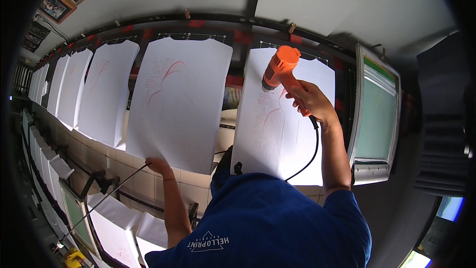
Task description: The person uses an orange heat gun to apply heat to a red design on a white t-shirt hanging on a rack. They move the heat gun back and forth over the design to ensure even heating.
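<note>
In my right hand point(315, 101) is an orange heat gun point(285, 60), gripped by its handle, with the dark nozzle tilted down and left. Under it a white T-shirt point(307, 156) lies flat on a printing board, bearing fine red line artwork. A black cord point(317, 141) hangs from the handle and curves down in front of me. My left hand point(159, 166) is closed around a black cable point(111, 192) that stretches to the lower left. It is beside the lower edge of a neighbouring white T-shirt point(178, 114), which carries similar red lines.
More white shirts point(106, 89) on boards run off to the left along a dark rail point(243, 19). A framed printing screen point(379, 111) stands at the right. At lower left are a second row of shirts point(116, 226) and another screen point(74, 206).
</note>
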Demonstrator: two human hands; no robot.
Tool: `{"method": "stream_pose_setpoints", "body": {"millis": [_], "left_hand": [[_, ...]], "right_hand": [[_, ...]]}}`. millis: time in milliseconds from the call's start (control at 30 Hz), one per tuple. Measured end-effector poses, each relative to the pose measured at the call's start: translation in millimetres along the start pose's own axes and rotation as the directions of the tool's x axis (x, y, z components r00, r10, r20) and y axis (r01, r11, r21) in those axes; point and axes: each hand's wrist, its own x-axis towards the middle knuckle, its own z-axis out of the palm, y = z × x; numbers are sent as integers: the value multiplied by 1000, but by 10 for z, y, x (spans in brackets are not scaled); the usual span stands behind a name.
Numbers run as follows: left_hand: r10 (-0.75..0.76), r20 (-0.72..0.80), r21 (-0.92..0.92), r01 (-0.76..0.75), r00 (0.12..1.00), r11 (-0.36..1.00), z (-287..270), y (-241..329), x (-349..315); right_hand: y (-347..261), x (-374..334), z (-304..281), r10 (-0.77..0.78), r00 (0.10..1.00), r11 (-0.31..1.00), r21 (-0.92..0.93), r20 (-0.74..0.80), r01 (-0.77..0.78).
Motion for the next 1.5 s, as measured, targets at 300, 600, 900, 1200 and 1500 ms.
{"method": "stream_pose_setpoints", "body": {"millis": [300, 600, 900, 1200, 1500], "left_hand": [[-78, -158, 55, 88, 984, 995, 386, 507, -482], [15, -16, 204, -11, 1000, 979, -38, -107, -2], [-44, -46, -29, 43, 998, 999, 255, 304, -299], [-37, -42, -1, 37, 998, 999, 205, 247, -269], [2, -5, 43, -2, 1000, 999, 155, 135, -172]], "right_hand": [[43, -226, -134, 67, 997, 995, -65, -31, -69], [136, -410, -221, 63, 998, 997, -39, -25, -64], [108, -224, 54, 15, 1000, 1000, 25, 3, -15], [58, -308, 157, 72, 988, 995, -83, 137, -61], [129, -558, 18, 89, 996, 994, -57, -25, -90]]}}
